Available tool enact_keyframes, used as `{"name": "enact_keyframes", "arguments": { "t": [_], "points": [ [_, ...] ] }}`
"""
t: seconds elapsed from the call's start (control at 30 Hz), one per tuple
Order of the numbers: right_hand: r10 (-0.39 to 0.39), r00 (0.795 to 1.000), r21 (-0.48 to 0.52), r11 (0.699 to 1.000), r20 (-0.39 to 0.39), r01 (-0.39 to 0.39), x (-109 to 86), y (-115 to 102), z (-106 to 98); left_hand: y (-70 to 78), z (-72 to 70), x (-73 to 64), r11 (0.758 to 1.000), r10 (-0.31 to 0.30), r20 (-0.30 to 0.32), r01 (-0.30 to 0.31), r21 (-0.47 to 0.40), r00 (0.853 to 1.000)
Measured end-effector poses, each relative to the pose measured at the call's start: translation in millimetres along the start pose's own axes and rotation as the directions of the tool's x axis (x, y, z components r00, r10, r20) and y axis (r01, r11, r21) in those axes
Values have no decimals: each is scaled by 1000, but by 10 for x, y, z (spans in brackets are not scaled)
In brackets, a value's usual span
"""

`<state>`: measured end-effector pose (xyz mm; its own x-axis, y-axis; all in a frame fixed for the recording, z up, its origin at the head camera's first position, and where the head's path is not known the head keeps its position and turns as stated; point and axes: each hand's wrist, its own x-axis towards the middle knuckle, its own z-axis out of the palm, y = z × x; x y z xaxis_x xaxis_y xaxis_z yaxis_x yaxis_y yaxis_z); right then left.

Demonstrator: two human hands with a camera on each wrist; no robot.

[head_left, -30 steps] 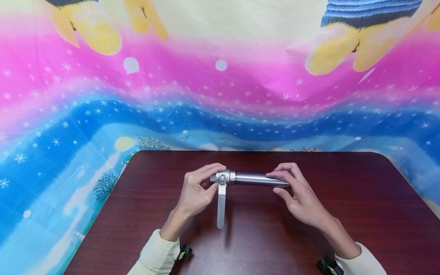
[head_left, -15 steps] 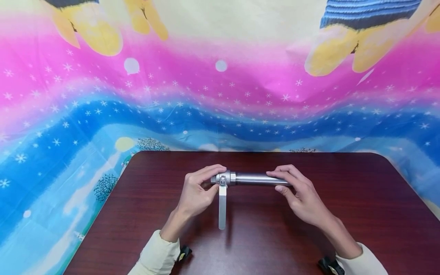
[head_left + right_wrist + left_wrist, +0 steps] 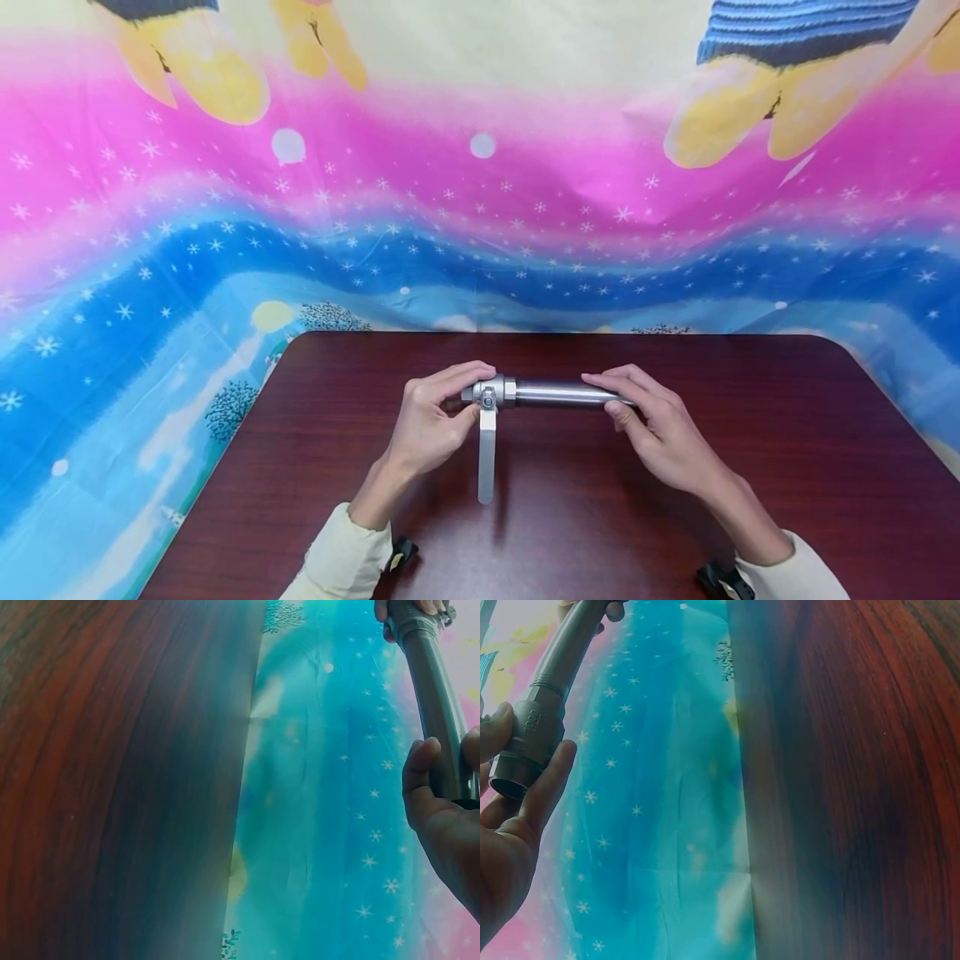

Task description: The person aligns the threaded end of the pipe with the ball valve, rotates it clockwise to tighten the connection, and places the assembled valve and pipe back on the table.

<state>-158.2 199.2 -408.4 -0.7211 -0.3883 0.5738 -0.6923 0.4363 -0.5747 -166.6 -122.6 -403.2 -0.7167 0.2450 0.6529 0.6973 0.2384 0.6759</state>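
A silver ball valve (image 3: pixel 491 392) with a long flat lever handle (image 3: pixel 487 458) hanging toward me is joined to a shiny metal pipe (image 3: pixel 558 393). My left hand (image 3: pixel 429 421) pinches the valve body between thumb and fingers at its left end. On the pipe's right end, my right hand (image 3: pixel 663 433) grips with thumb below and fingers on top. The valve's open bore (image 3: pixel 510 784) shows in the left wrist view, and threads lie between valve and pipe. In the right wrist view the pipe (image 3: pixel 435 705) runs up to the valve.
The dark red-brown wooden table (image 3: pixel 570 533) lies beneath both hands. A printed cloth (image 3: pixel 480 208) in pink and blue with snowflakes hangs behind the table and along its left side. Black straps (image 3: pixel 402 552) sit at both wrists.
My right thumb has shifted slightly along the pipe's underside, and the right fingers have rolled a little. The left hand keeps its hold; the valve and lever have barely moved.
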Motion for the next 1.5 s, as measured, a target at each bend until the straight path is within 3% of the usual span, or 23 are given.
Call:
{"name": "enact_keyframes", "arguments": {
  "t": [0.27, 0.6, 1.0, 1.27, 1.5],
  "points": [
    [76, 997, -89, 993, 34, -72, -18, -66, -2, -2, 6, 0, 1000, -7, 8, 6, 13, 1000],
    [-29, 1000, -145, 989, -7, 28, -15, -49, 21, -6, 11, -10, 999, -44, 2, 44, 29, 999],
    [-37, 998, -126, 992, -42, 31, 9, -33, 0, -16, 22, -11, 999, -45, -1, 45, 9, 999],
    [-32, 999, -115, 993, -32, 28, 9, -25, -12, -22, 3, -1, 1000, -9, 2, 9, 25, 1000],
    [-5, 1000, -79, 997, 2, 5, 1, -26, -24, -15, -7, -3, 999, -16, 10, 16, 33, 1000]
  ]
}}
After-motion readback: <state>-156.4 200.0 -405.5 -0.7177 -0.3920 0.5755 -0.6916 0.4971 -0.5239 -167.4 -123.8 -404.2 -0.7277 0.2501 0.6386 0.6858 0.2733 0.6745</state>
